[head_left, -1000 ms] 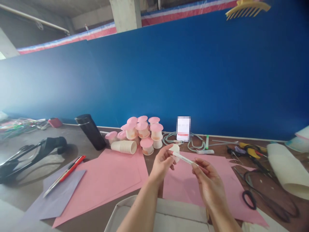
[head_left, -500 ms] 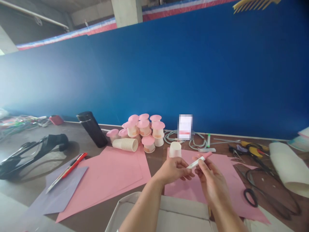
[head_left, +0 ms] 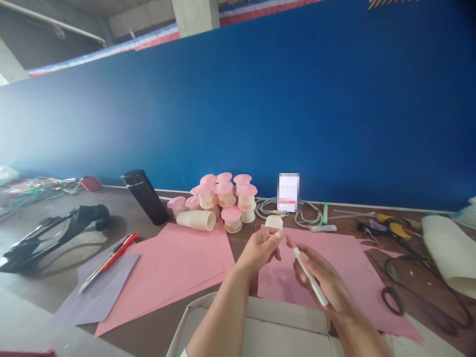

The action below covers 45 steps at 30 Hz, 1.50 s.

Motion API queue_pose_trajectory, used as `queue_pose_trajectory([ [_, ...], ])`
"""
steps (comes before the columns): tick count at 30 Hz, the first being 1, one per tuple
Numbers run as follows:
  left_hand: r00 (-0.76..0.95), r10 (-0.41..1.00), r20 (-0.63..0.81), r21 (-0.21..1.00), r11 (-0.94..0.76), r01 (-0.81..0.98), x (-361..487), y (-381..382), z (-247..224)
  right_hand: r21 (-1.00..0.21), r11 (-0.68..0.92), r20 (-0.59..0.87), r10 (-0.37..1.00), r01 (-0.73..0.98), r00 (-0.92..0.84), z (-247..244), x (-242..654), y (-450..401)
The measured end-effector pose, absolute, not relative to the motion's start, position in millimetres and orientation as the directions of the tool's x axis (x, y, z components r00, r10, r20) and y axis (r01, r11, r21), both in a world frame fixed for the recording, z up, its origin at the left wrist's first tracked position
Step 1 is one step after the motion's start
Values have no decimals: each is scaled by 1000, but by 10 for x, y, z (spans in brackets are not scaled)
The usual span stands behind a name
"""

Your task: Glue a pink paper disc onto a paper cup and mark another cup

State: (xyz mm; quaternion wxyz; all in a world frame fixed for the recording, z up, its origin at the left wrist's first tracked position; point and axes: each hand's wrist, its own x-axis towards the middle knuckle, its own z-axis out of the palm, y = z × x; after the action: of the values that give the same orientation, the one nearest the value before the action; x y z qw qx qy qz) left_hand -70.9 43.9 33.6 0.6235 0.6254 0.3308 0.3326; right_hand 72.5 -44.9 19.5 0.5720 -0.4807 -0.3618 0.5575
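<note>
brown tabletop (head_left: 148, 327) carried a white paper cup (head_left: 274, 221); the left hand (head_left: 258, 251), nearer, overlapped its front, grip impossible to tell, while right of the cup the right hand (head_left: 323, 275) held a pink-tipped white pen (head_left: 311, 278), long axis slanting toward it.

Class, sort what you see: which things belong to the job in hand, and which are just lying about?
Probably in the job:
pink-tipped white pen, in the right hand
upturned cup, by the left hand
pink-topped cups
nested cups

Probably just lying about:
black flask
red utility knife
purple paper
white roll
</note>
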Motion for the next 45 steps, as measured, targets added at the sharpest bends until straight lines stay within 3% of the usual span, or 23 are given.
queue_pose_trajectory([
  [4,574,818,-37,996,79,-49,-701,451,314,-953,-179,-195,980,-243,43,258,675,-469],
  [9,573,818,-58,967,188,-170,-685,464,289,-864,-8,-88,987,-503,135,91,778,-419],
  [12,583,810,-61,961,205,-184,-680,471,274,-845,62,-60,976,-531,210,38,803,-393],
  [20,721,665,-193,980,167,108,-646,419,242,-935,10,-151,894,-354,422,-85,794,-299],
  [27,799,522,-298,941,19,338,-587,365,202,-981,-103,-167,880,-166,445,-137,772,-278],
  [35,813,454,-364,864,-161,477,-574,457,225,-979,-76,-167,828,-188,534,-351,740,-208],
  [41,815,446,-371,849,-193,492,-566,484,310,-937,-29,-229,802,-348,551,-317,662,-184],
  [45,795,432,-425,822,-183,539,-715,481,359,-888,183,-177,712,-422,680,-194,856,-157],
])
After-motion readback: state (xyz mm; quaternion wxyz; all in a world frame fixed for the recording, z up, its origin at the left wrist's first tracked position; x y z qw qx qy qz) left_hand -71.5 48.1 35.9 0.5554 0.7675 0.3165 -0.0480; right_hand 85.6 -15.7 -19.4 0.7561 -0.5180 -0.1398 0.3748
